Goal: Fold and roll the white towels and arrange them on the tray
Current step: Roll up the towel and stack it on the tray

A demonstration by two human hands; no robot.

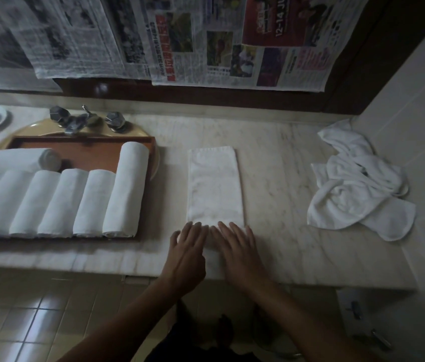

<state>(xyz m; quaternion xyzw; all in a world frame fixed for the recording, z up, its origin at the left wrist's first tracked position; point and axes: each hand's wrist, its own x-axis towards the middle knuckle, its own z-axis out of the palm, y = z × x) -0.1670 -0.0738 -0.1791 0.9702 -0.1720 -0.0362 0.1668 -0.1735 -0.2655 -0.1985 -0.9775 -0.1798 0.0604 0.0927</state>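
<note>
One folded towel (pixel 215 186) runs lengthwise front-to-back, left hand (pixel 188 253) and right hand (pixel 237 252) flat, fingers straight, on its near end.

Only 1 legible bit: "12-14 JU", white chars on red ad (pixel 279 24) at top of colour newspaper (pixel 232 66) on wall; rest of that word cut off by frame edge. Red headline (pixel 161 30) on same sheet, left of the photos: too blurred to read. Small print there and on b/w sheets (pixel 70 40) further left: illegible. No other text or nos. readable.
</note>
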